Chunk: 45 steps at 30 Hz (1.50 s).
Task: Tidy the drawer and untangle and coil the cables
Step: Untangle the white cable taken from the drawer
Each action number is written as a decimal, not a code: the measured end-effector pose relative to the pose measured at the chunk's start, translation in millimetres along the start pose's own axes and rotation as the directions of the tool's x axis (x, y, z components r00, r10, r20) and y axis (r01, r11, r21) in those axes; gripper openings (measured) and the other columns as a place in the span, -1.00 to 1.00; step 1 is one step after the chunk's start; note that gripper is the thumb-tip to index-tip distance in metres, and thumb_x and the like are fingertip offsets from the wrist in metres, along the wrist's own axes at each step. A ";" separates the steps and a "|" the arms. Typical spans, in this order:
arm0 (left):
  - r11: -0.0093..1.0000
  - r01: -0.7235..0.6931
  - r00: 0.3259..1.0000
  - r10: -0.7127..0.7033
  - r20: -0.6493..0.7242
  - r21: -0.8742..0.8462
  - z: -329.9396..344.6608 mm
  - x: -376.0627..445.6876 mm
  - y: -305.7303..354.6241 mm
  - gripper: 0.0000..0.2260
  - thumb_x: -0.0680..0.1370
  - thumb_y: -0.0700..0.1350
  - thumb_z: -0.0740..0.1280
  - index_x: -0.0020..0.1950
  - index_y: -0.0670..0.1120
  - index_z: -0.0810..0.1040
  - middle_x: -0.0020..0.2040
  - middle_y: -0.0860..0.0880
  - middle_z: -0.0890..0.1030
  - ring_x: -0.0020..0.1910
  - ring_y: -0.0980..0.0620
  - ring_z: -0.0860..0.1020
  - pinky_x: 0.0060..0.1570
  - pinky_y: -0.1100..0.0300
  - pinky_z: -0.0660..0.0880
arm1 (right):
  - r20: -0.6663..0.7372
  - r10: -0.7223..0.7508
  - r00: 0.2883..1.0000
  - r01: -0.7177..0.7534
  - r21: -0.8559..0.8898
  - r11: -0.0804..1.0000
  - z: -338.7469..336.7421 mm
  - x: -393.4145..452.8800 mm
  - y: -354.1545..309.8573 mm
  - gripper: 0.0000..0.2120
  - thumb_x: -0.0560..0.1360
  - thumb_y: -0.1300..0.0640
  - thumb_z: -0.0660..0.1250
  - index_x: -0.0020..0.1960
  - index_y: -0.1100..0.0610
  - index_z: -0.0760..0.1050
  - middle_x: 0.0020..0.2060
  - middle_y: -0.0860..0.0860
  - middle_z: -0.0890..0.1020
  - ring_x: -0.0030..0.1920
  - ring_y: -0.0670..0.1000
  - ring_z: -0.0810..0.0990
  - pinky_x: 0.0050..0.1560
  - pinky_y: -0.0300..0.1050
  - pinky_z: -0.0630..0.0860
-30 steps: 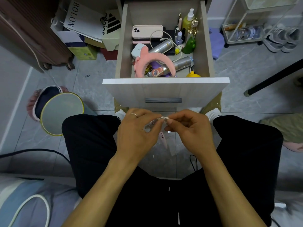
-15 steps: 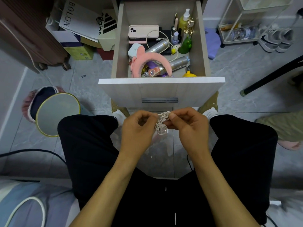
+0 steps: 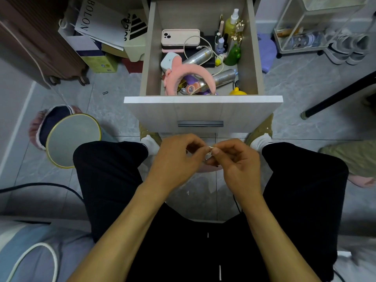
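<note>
**Cable bundle now hidden between pinching fingers**

Both hands meet between the knees, just below the open drawer [image 3: 203, 110]. The left hand [image 3: 177, 157] and right hand [image 3: 238, 161] pinch a small white cable [image 3: 209, 153]. Half a second ago its loops showed plainly between the hands; now only a sliver shows. Another white cable [image 3: 188, 42] lies inside the drawer.

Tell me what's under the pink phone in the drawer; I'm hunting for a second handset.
The pink phone lies on a stack: a dark slab and a pink edge show beneath it. Whether either is a handset cannot be told; the phone covers them.
</note>
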<state>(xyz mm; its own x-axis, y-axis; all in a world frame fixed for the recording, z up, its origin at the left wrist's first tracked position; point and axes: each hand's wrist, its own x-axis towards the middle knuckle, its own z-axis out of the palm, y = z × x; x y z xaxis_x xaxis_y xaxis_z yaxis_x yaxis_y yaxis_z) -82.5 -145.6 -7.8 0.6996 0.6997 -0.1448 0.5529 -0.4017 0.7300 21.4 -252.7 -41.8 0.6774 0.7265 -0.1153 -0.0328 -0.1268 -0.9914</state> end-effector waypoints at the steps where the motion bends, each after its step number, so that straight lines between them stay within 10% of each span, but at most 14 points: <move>1: 1.000 0.006 1.000 -0.005 0.006 -0.022 0.7 0.0 -0.3 -0.92 0.55 -0.01 0.39 -0.08 0.03 0.65 -0.20 0.19 0.62 -0.16 0.25 0.57 -0.12 0.45 0.47 | 0.005 -0.007 1.000 0.007 -0.012 1.000 0.5 0.0 0.1 -0.95 0.52 0.32 0.36 -0.08 0.22 0.59 -0.29 0.00 0.68 -0.28 -0.02 0.69 -0.23 -0.25 0.60; 9: 0.893 0.177 0.979 -0.202 -0.016 -0.415 12.3 -0.9 0.1 -0.90 0.58 -0.10 0.35 -0.08 -0.08 0.64 -0.19 0.05 0.66 -0.15 0.14 0.62 -0.07 0.32 0.56 | -0.053 -0.045 0.998 0.050 0.094 0.994 9.9 -0.7 -8.7 -0.89 0.58 0.29 0.26 -0.08 0.13 0.49 -0.33 -0.03 0.62 -0.45 -0.02 0.56 -0.44 -0.19 0.50; 20: 0.994 0.021 0.991 -0.035 -0.128 -0.106 8.1 -10.4 -5.8 -0.90 0.57 -0.08 0.35 -0.15 0.02 0.53 -0.23 0.17 0.57 -0.12 0.21 0.54 -0.12 0.42 0.44 | 0.170 -0.383 0.908 0.414 -0.502 0.760 -2.6 11.9 5.8 -0.90 0.55 0.18 0.34 0.00 0.12 0.63 -0.12 -0.04 0.63 -0.19 -0.18 0.53 -0.15 -0.44 0.43; 25: 0.868 0.248 0.957 -0.289 -0.030 -0.430 13.1 -7.8 -8.9 -0.89 0.58 -0.10 0.34 -0.10 -0.07 0.61 -0.22 0.04 0.63 -0.23 0.18 0.58 -0.21 0.39 0.50 | -0.063 -0.146 0.987 0.143 -0.062 0.988 10.0 -1.8 -8.0 -0.88 0.59 0.25 0.27 -0.04 0.05 0.52 -0.25 -0.01 0.61 -0.42 -0.03 0.57 -0.39 -0.27 0.49; 29: 0.873 0.240 0.949 -0.303 -0.086 -0.425 10.6 -12.1 -14.8 -0.90 0.58 -0.11 0.34 -0.14 -0.02 0.57 -0.22 0.04 0.61 -0.25 0.24 0.55 -0.22 0.42 0.47 | 0.083 -0.037 0.996 0.045 -0.097 0.994 6.6 2.0 -10.0 -0.83 0.57 0.24 0.30 -0.09 -0.02 0.51 -0.29 -0.12 0.60 -0.33 -0.06 0.61 -0.30 -0.18 0.59; 36: 0.942 0.149 0.979 -0.182 -0.086 -0.301 5.5 -22.2 -15.3 -0.92 0.58 -0.10 0.33 -0.12 -0.02 0.53 -0.23 0.11 0.59 -0.24 0.25 0.54 -0.21 0.44 0.45 | 0.291 -0.310 0.905 0.409 -0.395 0.823 -3.9 13.3 -1.5 -0.96 0.52 0.14 0.39 -0.05 0.07 0.62 -0.19 -0.11 0.59 -0.22 -0.09 0.56 -0.21 -0.30 0.49; 42: 0.892 0.159 0.969 -0.223 -0.104 -0.424 8.0 -13.9 -10.8 -0.89 0.58 -0.11 0.34 -0.15 -0.01 0.53 -0.28 0.06 0.59 -0.32 0.21 0.54 -0.30 0.37 0.47 | 0.218 0.060 0.974 -0.113 0.236 0.965 -0.4 9.3 -10.3 -0.80 0.54 0.26 0.24 -0.20 0.08 0.54 -0.32 0.09 0.52 -0.41 0.00 0.45 -0.39 -0.19 0.41; 45: 0.923 0.135 0.973 -0.193 -0.130 -0.359 10.3 -15.1 -11.0 -0.90 0.58 -0.08 0.34 -0.13 -0.02 0.52 -0.27 0.06 0.59 -0.29 0.16 0.53 -0.28 0.31 0.48 | 0.256 0.210 0.943 -0.250 0.133 0.959 1.4 11.9 -23.5 -0.75 0.58 0.26 0.19 -0.23 0.27 0.52 -0.40 0.22 0.39 -0.49 -0.09 0.37 -0.44 -0.32 0.37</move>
<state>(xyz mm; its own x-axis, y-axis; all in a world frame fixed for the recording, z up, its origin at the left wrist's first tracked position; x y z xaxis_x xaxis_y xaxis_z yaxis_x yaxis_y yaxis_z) -94.5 -157.8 -20.6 0.5153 0.8345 -0.1950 0.4423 -0.0641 0.8946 29.2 -240.1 -19.9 0.4441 0.8317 -0.3333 -0.2986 -0.2134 -0.9302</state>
